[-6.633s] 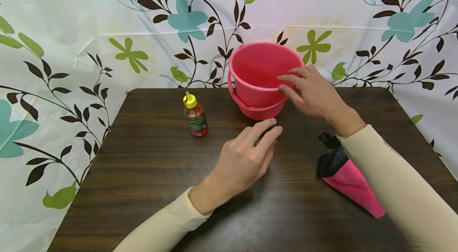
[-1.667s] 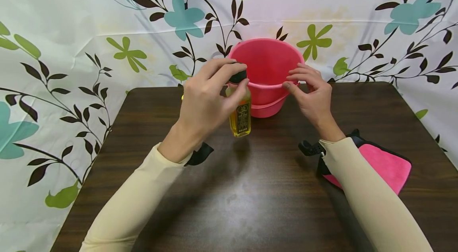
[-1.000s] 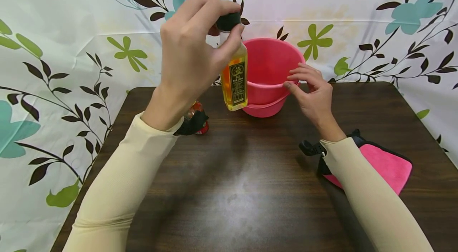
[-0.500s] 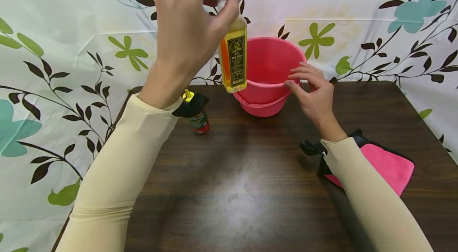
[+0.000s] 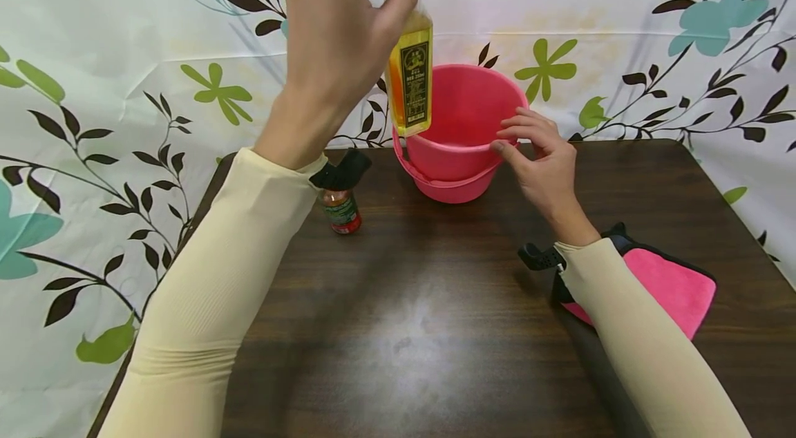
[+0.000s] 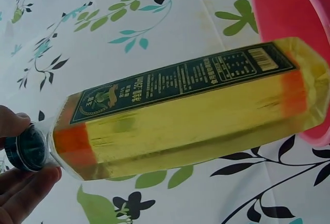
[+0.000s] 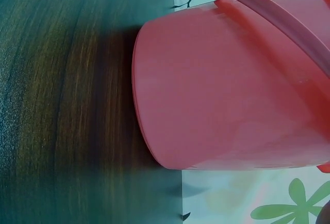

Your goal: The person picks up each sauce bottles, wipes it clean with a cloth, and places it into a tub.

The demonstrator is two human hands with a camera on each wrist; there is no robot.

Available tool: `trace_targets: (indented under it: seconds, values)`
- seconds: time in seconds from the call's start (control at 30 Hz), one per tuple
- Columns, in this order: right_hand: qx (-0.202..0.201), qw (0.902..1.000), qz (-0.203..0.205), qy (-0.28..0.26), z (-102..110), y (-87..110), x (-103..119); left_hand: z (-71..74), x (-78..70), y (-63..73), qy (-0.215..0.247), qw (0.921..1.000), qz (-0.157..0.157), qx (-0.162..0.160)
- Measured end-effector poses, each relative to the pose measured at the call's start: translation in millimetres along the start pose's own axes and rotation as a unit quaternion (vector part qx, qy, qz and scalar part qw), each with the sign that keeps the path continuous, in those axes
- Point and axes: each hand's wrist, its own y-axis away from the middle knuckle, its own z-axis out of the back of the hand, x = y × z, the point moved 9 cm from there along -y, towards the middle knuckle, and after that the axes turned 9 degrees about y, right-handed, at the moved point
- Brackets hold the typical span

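Note:
My left hand (image 5: 338, 23) pinches a glass bottle of yellow oil (image 5: 410, 79) by its dark green cap (image 6: 31, 149). The bottle hangs nearly upright, high above the table, and in the head view its base overlaps the left rim of a pink bucket (image 5: 450, 172). That bucket stands upright at the back of the table, its handle (image 7: 273, 15) lowered along the front. On the bucket's right rim, my right hand (image 5: 541, 155) holds with its thumb and fingers. Its fingers are almost wholly outside the right wrist view.
A sauce bottle (image 5: 342, 213) stands left of the bucket, its top hidden behind the left wrist strap (image 5: 342, 172). A pink and black cloth item (image 5: 668, 286) lies by the right forearm. A patterned curtain (image 5: 155, 10) hangs behind the dark wooden table (image 5: 398, 327).
The left hand has taken hold of the oil bottle and raised it from low before the bucket to above rim height. The right hand has settled on the bucket's rim and stayed there.

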Motion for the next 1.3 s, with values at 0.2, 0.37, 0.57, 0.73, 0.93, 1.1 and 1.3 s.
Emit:
trace_targets:
  seconds: [0.2,0.37,0.57,0.73,0.93,1.1,1.3]
  values:
    - [0.001,0.9999,-0.004,0.009,0,-0.9,-1,-9.6,7.2,-6.8,0.009,0.9996,0.026,-0.001]
    - [0.002,0.9999,-0.008,0.012,0,-1.2,-2,-20.4,11.8,-11.3,0.013,0.9989,0.045,0.003]
    - [0.005,0.9998,-0.015,0.015,-1,-1.4,-3,-32.1,15.7,-13.5,0.025,0.9983,0.049,0.016]
    - [0.007,0.9997,-0.020,0.015,-2,-1.9,-3,-39.8,20.2,-13.5,0.045,0.9970,0.060,0.020]
    - [0.004,0.9997,-0.021,0.016,-1,-2.0,-4,-50.0,25.5,-14.9,0.050,0.9959,0.070,0.028]
    - [0.005,0.9996,-0.023,0.017,-1,-1.9,-4,-55.8,31.1,-14.4,0.044,0.9955,0.077,0.031]
    - [0.004,0.9997,-0.022,0.014,-2,-1.3,-4,-65.4,40.3,-11.6,0.041,0.9934,0.100,0.039]
